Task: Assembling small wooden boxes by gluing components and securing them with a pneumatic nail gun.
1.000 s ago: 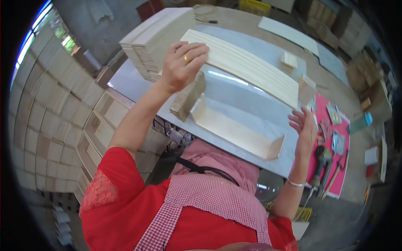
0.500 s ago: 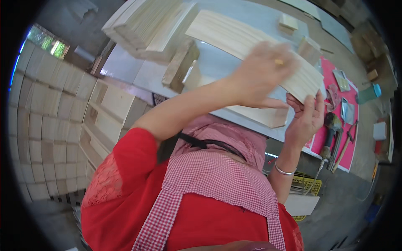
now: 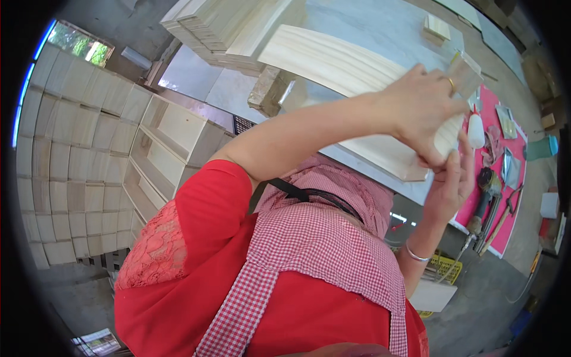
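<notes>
A long pale wooden board [image 3: 333, 56] slants over the table, its far end toward the stacked boards. My left hand [image 3: 425, 113], wearing a ring, reaches across the near right end of this board, fingers on one edge and thumb on the other. At the board's end corner my right hand [image 3: 452, 181] pinches the wood with its fingertips. Below my left forearm another pale wooden piece [image 3: 386, 156] lies along the table's near edge. A white bottle with a red tip [image 3: 476, 130] stands just right of my hands.
Stacked boards [image 3: 220, 27] rest at the table's far left, by a rough block [image 3: 267, 92]. Small wooden blocks [image 3: 436, 30] sit far right. On a pink sheet [image 3: 505, 232] lie an air nailer [image 3: 483, 202] and a hammer [image 3: 501, 225]. Wooden boxes [image 3: 71, 149] are piled at left.
My left hand has moved right along the board and closed over its right end. My right hand stays at the corner. The white bottle has come into sight as the view shifted.
</notes>
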Tool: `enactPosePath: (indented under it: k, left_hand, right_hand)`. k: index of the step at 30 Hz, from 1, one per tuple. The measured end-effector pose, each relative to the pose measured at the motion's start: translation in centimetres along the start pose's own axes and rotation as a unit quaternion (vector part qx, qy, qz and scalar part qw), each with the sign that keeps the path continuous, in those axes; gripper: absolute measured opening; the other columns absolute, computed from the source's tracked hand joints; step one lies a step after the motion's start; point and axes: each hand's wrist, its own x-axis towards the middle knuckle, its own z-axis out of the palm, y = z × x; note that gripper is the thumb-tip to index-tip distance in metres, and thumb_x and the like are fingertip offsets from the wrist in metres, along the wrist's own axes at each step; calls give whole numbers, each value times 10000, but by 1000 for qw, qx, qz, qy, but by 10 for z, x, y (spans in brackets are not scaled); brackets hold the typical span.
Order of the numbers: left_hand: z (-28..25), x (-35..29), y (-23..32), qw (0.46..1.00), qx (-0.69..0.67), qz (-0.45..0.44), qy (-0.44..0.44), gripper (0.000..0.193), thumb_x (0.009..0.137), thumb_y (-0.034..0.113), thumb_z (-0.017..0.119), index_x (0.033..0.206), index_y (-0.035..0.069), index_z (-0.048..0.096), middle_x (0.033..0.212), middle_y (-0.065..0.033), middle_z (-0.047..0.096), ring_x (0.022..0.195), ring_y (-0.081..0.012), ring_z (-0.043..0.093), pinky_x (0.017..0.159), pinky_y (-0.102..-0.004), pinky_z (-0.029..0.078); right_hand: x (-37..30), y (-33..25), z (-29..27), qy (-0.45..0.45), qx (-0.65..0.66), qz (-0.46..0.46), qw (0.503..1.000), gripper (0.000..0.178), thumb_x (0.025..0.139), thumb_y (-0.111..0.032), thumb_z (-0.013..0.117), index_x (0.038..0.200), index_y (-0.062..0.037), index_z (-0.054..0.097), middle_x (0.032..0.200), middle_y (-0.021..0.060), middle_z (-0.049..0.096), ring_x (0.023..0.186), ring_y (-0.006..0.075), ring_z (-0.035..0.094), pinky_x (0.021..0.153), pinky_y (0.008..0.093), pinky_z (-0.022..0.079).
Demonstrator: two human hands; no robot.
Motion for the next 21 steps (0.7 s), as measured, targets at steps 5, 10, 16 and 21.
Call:
enactPosePath:
  k: [5, 10, 16, 21]
  left_hand:
    - [-7, -22, -30, 999, 19, -9, -27, 862, 583, 555, 829, 1242, 50, 601, 1176, -201, 579, 1057, -389, 577, 922, -472, 447]
    - [4, -40, -28, 996, 0, -42, -75, 860, 578, 513, 836, 1257, 44, 593, 1193, -180, 566, 1101, -363, 550, 937, -466, 423]
    - [13, -41, -8, 988, -24, -72, -137, 844, 571, 416, 851, 1275, 46, 568, 1182, -151, 552, 1086, -337, 534, 952, -448, 402]
    - [24, -41, 0, 980, -42, -102, -163, 881, 532, 382, 865, 1286, 52, 552, 1172, -141, 553, 1084, -325, 530, 912, -426, 390]
  right_hand:
    - [1, -11, -85, -4, -344, -35, 938, 751, 819, -59, 743, 1475, -46, 379, 1260, 111, 594, 924, 135, 594, 814, 260, 492]
    - [-10, 31, -101, -113, -405, 46, 906, 974, 653, -98, 864, 1498, -115, 380, 1366, 83, 522, 868, 154, 585, 770, 268, 495]
    - [-1, 54, -67, -150, -332, 93, 927, 990, 632, -87, 867, 1491, -86, 375, 1358, 100, 510, 823, 160, 567, 692, 281, 518]
    - [2, 72, -47, -174, -297, 55, 937, 959, 629, -83, 864, 1466, -82, 395, 1329, 109, 512, 800, 169, 579, 683, 290, 526]
